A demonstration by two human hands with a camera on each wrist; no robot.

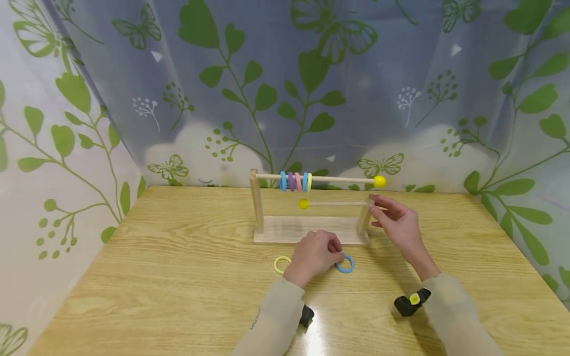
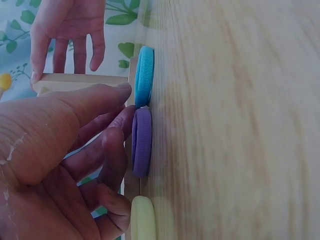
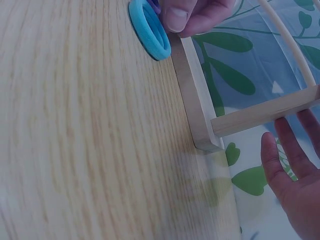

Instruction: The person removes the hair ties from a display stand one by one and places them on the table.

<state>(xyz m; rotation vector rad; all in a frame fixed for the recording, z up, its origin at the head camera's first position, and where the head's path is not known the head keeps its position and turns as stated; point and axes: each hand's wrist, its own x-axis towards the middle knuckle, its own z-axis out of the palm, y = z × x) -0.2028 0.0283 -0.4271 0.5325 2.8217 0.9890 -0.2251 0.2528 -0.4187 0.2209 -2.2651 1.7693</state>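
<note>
A wooden rack (image 1: 311, 230) has two posts and two rods with yellow ball ends. On the upper rod (image 1: 343, 179) hang several hair ties: blue (image 1: 283, 181), purple (image 1: 291, 181), pink (image 1: 298, 182) and light yellow (image 1: 309, 182). My right hand (image 1: 398, 225) pinches the top of the right post (image 1: 364, 217) between thumb and forefinger, other fingers extended. In front of the base my left hand (image 1: 313, 254) reaches over the table, thumb and fingertips right at a blue hair tie (image 2: 145, 75) lying flat. Beside it lie a purple hair tie (image 2: 142, 142) and a yellow one (image 1: 281, 265).
The rack stands on a wood-grain table (image 1: 178, 277). A curtain (image 1: 276, 89) with leaves and butterflies hangs behind the table. Black wrist cameras (image 1: 406, 305) are strapped under both sleeves. The lower rod (image 1: 336, 203) points left from the right post.
</note>
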